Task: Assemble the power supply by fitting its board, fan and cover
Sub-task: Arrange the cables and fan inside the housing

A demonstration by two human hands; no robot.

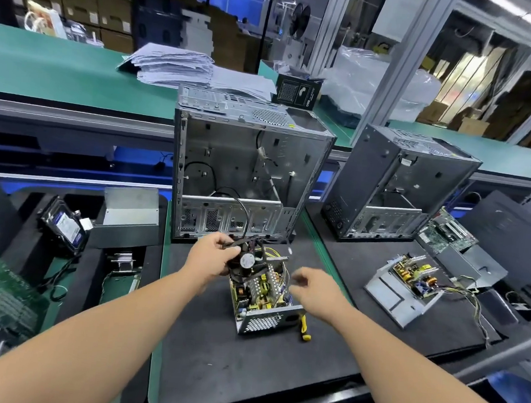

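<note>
An open power supply case (pixel 262 322) sits on the black mat, its circuit board (pixel 258 291) showing inside. My left hand (pixel 214 254) grips the black fan (pixel 246 262) at its left side, holding it tilted over the far end of the case, with black wires looping up behind. My right hand (pixel 312 291) hovers just right of the case, blurred, with its fingers loosely curled and nothing in them. A grey metal cover (pixel 130 205) lies at the back left.
An empty computer chassis (pixel 244 168) stands right behind the case, another chassis (pixel 395 186) to the right. A yellow-handled screwdriver (pixel 304 327) lies beside the case. A second opened power supply (pixel 407 282) rests on the right mat, a hard drive (pixel 65 227) at left.
</note>
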